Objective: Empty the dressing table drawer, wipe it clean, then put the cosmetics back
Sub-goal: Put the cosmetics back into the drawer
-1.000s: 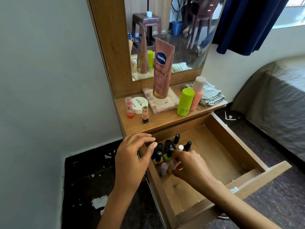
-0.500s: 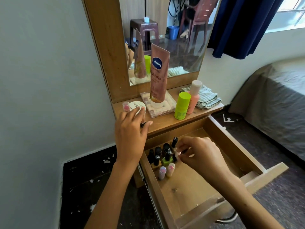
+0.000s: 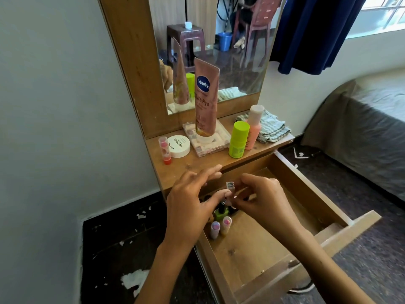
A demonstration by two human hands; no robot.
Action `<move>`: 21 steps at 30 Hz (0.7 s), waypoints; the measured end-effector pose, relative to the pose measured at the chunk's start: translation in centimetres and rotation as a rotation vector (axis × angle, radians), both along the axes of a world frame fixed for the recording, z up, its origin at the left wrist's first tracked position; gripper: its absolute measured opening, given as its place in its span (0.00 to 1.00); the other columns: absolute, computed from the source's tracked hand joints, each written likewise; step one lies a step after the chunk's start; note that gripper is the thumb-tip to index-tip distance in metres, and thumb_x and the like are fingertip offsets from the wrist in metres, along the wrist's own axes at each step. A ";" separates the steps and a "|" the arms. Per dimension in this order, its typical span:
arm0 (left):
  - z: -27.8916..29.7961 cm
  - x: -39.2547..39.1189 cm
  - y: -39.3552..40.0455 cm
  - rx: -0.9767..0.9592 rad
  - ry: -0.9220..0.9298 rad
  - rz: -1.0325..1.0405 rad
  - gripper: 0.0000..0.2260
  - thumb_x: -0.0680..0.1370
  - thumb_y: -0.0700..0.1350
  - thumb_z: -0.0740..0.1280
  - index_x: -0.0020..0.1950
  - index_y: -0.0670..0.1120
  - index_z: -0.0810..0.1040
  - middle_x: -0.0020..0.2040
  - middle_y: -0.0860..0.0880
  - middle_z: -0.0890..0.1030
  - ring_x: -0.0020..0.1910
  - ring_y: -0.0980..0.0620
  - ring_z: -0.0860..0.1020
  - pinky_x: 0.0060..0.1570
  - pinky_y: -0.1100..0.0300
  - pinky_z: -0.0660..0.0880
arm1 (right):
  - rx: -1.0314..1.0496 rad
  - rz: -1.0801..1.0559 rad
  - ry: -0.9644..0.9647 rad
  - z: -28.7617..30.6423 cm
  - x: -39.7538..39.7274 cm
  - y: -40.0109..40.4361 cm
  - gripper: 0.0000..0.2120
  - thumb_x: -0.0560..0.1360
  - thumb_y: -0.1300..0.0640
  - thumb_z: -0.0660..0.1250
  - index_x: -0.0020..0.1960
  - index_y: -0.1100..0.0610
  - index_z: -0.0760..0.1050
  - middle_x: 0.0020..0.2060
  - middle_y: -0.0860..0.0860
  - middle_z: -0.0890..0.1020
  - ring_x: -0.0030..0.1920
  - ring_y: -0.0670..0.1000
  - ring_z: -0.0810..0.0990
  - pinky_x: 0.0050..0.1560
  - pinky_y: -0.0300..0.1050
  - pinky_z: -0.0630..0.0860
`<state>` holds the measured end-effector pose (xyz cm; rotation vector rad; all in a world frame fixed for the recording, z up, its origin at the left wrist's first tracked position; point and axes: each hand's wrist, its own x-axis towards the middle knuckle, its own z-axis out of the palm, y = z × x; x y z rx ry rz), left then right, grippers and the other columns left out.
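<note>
The wooden drawer (image 3: 306, 194) is pulled out below the dressing table top (image 3: 197, 165). At its back left stand several dark-capped nail polish bottles, a green one (image 3: 221, 213) in front, with two pastel lip balm sticks (image 3: 220, 227) beside them. Both hands meet over those bottles. My right hand (image 3: 263, 198) pinches a small square-capped lipstick (image 3: 230, 185). My left hand (image 3: 190, 200) has its fingers spread and its thumb just under the lipstick.
On the table top stand a Vaseline tube (image 3: 206, 99) on a palette (image 3: 221, 141), a white jar (image 3: 178, 146), a red lip balm (image 3: 165, 150), a green bottle (image 3: 238, 139), a peach bottle (image 3: 253, 128) and a folded cloth (image 3: 272, 128). A bed (image 3: 361, 132) lies to the right.
My left hand went up to the table top, took the small lipstick from beside the white jar and brought it down over the drawer. My right hand rose from the bottles to meet it.
</note>
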<state>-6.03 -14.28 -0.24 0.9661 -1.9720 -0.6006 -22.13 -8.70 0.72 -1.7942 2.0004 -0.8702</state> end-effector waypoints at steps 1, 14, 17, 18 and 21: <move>0.0 0.3 -0.2 -0.035 -0.005 0.033 0.22 0.71 0.56 0.71 0.64 0.53 0.76 0.56 0.58 0.78 0.55 0.62 0.73 0.51 0.61 0.77 | 0.051 -0.004 0.035 -0.3 -0.5 0.1 0.09 0.70 0.53 0.74 0.48 0.47 0.77 0.41 0.40 0.81 0.42 0.39 0.81 0.41 0.40 0.81; 0.0 1.8 -7.3 -0.171 -0.162 0.488 0.22 0.75 0.46 0.70 0.68 0.46 0.72 0.65 0.45 0.75 0.63 0.44 0.70 0.55 0.52 0.71 | 0.331 0.103 0.267 -3.8 -1.2 -0.1 0.10 0.73 0.55 0.71 0.55 0.49 0.77 0.48 0.43 0.82 0.46 0.40 0.81 0.44 0.34 0.80; 0.1 1.4 -7.4 -0.185 -0.100 0.478 0.17 0.75 0.44 0.70 0.63 0.45 0.77 0.58 0.46 0.80 0.57 0.47 0.74 0.47 0.56 0.74 | 0.346 0.131 0.284 -4.2 -1.1 -0.3 0.10 0.73 0.53 0.71 0.54 0.49 0.77 0.47 0.43 0.82 0.45 0.40 0.82 0.44 0.33 0.80; 0.3 1.3 -7.3 -0.196 -0.080 0.479 0.14 0.75 0.42 0.70 0.61 0.44 0.78 0.56 0.45 0.81 0.55 0.47 0.75 0.44 0.58 0.73 | 0.350 0.137 0.292 -4.3 -1.1 -0.3 0.09 0.73 0.53 0.71 0.53 0.49 0.77 0.47 0.44 0.82 0.45 0.40 0.82 0.44 0.33 0.80; 0.7 1.2 -6.4 -0.262 -0.037 0.432 0.10 0.75 0.37 0.70 0.56 0.41 0.80 0.52 0.44 0.82 0.52 0.46 0.77 0.43 0.61 0.74 | 0.368 0.142 0.303 -4.6 -1.1 -0.4 0.09 0.74 0.53 0.71 0.54 0.50 0.78 0.46 0.46 0.82 0.44 0.41 0.82 0.44 0.36 0.80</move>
